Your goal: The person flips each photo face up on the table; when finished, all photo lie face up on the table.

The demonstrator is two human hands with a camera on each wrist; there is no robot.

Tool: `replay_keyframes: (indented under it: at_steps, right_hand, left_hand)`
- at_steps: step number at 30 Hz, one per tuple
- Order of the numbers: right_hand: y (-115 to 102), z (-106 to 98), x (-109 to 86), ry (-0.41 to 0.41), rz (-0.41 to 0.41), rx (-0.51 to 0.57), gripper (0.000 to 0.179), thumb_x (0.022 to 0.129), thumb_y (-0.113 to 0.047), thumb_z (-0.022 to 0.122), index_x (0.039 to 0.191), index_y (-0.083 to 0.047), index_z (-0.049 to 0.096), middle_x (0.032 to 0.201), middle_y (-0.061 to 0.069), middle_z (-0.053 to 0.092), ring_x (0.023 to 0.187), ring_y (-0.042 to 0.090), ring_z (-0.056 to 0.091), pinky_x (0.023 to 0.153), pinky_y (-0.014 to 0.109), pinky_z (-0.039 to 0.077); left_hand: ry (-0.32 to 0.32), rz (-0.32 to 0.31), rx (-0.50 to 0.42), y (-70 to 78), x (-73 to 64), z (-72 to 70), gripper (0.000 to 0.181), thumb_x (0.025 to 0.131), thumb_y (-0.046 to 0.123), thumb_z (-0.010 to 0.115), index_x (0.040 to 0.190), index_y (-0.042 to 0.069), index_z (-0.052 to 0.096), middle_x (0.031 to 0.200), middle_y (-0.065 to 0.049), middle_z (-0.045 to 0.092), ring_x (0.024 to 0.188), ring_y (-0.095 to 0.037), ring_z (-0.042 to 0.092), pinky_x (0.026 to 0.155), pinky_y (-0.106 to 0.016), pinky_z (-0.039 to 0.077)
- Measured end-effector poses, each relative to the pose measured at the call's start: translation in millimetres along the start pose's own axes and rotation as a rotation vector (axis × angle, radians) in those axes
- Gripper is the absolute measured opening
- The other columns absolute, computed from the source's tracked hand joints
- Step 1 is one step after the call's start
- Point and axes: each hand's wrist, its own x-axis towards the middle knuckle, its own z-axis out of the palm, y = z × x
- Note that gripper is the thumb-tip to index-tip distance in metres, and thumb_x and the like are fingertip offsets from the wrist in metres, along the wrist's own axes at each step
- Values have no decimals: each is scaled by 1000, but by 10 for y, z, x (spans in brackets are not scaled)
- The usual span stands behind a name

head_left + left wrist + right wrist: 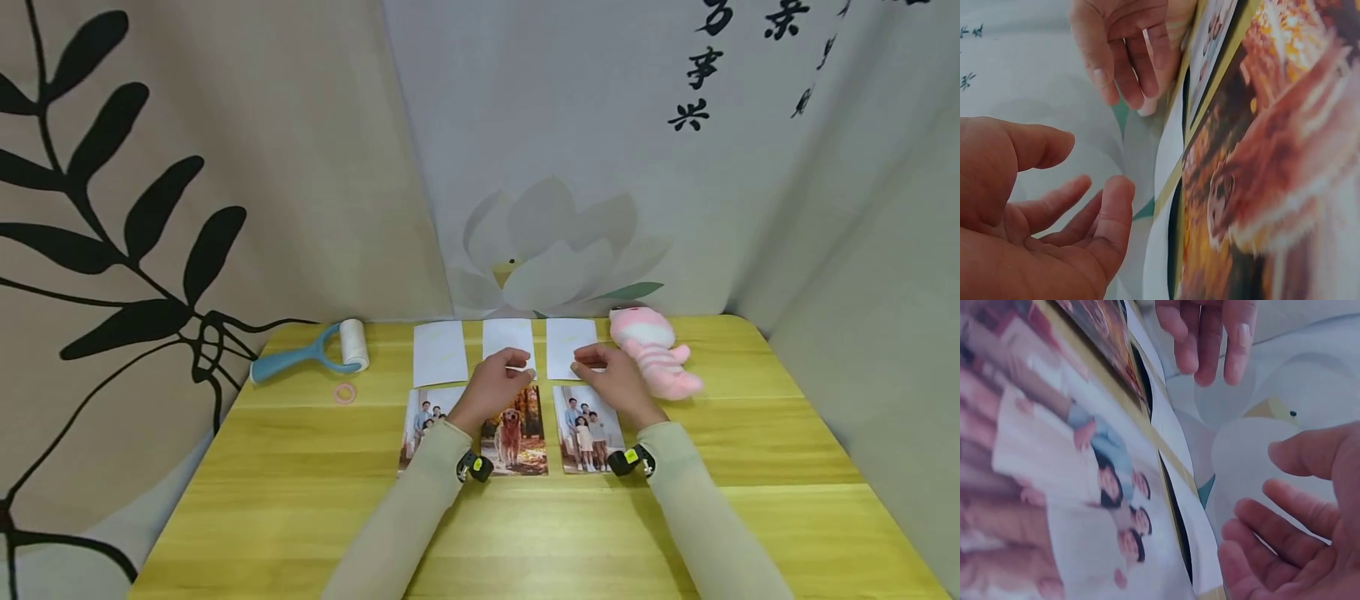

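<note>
My left hand [491, 387] hovers over the upper part of a dog photo [513, 437] and the white card [507, 335] behind it. Its thumb and fingers are relaxed and apart, with nothing between them in the left wrist view. To the right, my right hand [618, 385] hangs near the top edge of a family photo [587, 433], by another white card [570, 337]. Loosely bent, its fingers hold nothing in the right wrist view. A second family photo [416, 421] lies at the left, partly hidden by my left arm, with a third white card [439, 354] behind it.
A pink plush toy [649, 343] lies just beyond my right hand. At the table's back left are a blue-handled lint roller [296, 361] and a small pink ring [345, 393]. A printed curtain [555, 150] hangs behind the wooden table [300, 500].
</note>
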Motion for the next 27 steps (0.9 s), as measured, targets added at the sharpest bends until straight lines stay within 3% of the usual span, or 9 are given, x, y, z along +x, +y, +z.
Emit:
replay_keyframes:
  at_steps: [8,16,23,27]
  right_hand:
    - [116,-110,55,-25,33,-22,46,102,-27,71,139,-1,64,142,22,66,134,43,60,113,58,48]
    - [229,-142,63,-49,48,-124,55,101,-32,72,145,-1,60,149,23,60,139,46,55,116,61,44]
    - [247,-112,124,-70,97,-168,66,100,-36,71,150,2,53,152,24,57,141,45,53,117,60,44]
    - [238,-70,135,-70,115,-157,67,101,-35,71,151,4,52,153,25,56,142,45,52,118,60,43]
  left_hand:
    - [-53,21,-12,38,254,167,52,108,31,62,154,9,53,156,-12,56,136,-29,62,103,-49,57]
    - [-77,-9,25,78,346,296,53,107,31,64,154,10,52,158,-16,53,138,-32,58,107,-53,54]
    - [-102,-29,87,113,435,408,55,106,29,65,155,9,49,141,-18,62,120,-30,64,96,-49,56]
    - [-100,-54,90,105,440,427,54,106,28,65,154,8,50,145,-18,62,128,-32,63,100,-49,57]
